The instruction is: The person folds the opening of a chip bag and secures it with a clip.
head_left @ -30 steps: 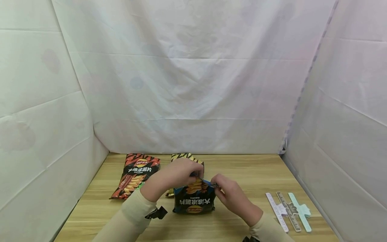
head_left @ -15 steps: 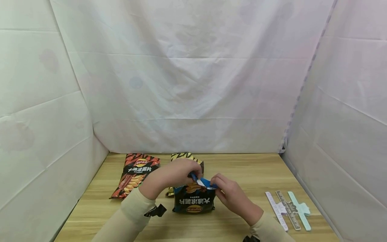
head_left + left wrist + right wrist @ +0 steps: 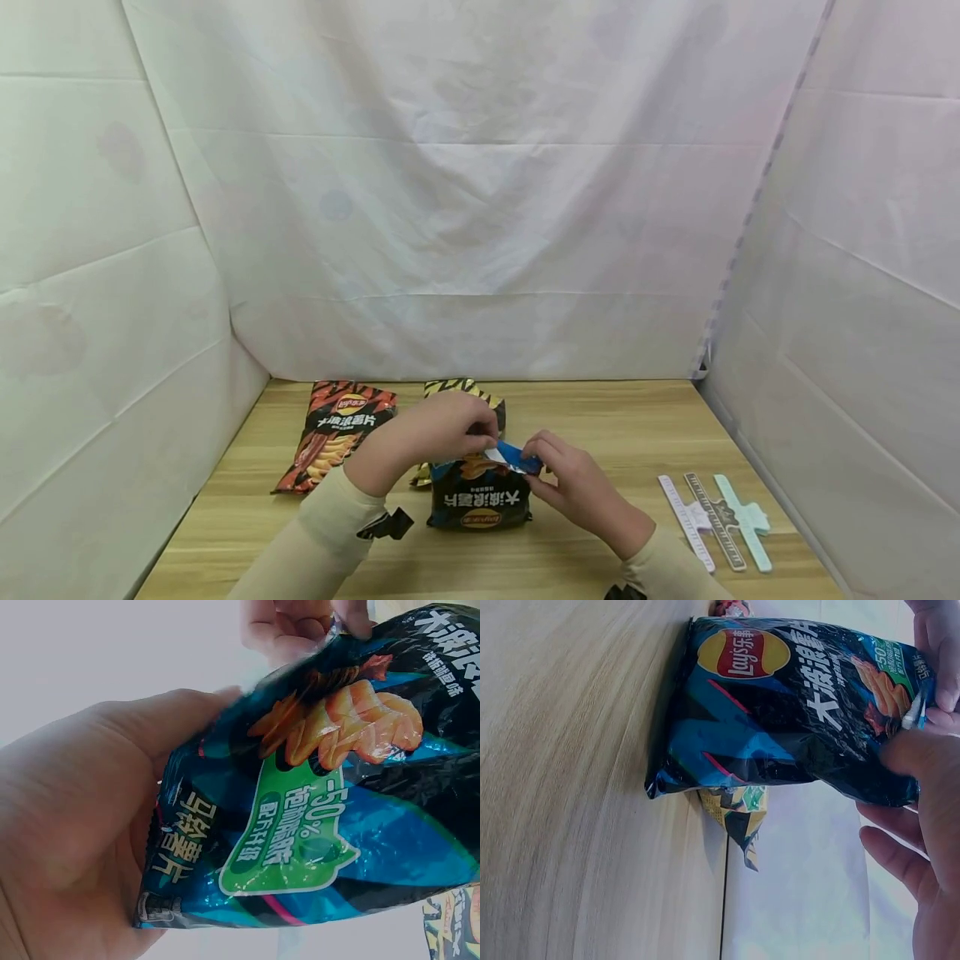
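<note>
A blue and black chip bag [image 3: 480, 498] stands on the wooden table [image 3: 622, 425] in front of me, its top edge folded over. My left hand [image 3: 457, 429] pinches the left end of the folded top. My right hand [image 3: 551, 467] pinches the right end. In the left wrist view the bag [image 3: 315, 825] fills the frame, held against my left hand's palm [image 3: 90, 832], with my right hand's fingers [image 3: 300, 622] above. The right wrist view shows the bag [image 3: 780, 712] resting on the table [image 3: 570, 787], my right hand's fingers [image 3: 922, 772] at its top.
A red and black chip bag [image 3: 337, 433] lies flat at the back left. A yellow and black bag [image 3: 465, 392] sits behind the blue one. Three long sealing clips [image 3: 716, 521] lie at the right. White cloth walls [image 3: 480, 208] enclose the table.
Both hands have folded the bag's top edge down a little further and moved slightly lower. The bag stays in the same spot.
</note>
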Motion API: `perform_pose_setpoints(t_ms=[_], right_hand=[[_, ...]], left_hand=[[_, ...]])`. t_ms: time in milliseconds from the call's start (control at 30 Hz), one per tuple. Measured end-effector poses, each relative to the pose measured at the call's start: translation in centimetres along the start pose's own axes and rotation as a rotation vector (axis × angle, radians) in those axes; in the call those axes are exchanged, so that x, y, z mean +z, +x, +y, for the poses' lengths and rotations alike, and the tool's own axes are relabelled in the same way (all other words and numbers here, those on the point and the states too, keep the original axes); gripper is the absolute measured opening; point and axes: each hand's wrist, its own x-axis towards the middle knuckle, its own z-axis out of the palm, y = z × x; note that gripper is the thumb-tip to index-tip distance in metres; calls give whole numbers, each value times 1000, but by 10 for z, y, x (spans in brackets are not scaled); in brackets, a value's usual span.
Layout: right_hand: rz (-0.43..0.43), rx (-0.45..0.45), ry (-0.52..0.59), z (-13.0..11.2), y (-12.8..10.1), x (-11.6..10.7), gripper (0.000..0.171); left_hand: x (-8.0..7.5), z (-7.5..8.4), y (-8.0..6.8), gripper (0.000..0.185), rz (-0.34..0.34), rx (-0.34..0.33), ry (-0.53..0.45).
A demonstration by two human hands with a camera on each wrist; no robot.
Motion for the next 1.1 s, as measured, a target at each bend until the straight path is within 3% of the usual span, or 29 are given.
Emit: perform_pose_setpoints(t_ms=[133, 400, 733, 1100], right_hand=[[-12, 3, 16, -1, -1, 0, 42], [51, 125, 156, -6, 2, 0, 17], [4, 253, 297, -8, 11, 3, 23], [-1, 237, 245, -7, 13, 4, 18]], left_hand=[[1, -1, 0, 11, -3, -17, 9], [2, -1, -2, 7, 6, -21, 19], [4, 0, -1, 3, 26, -8, 104], [2, -1, -4, 13, 57, 45, 136]])
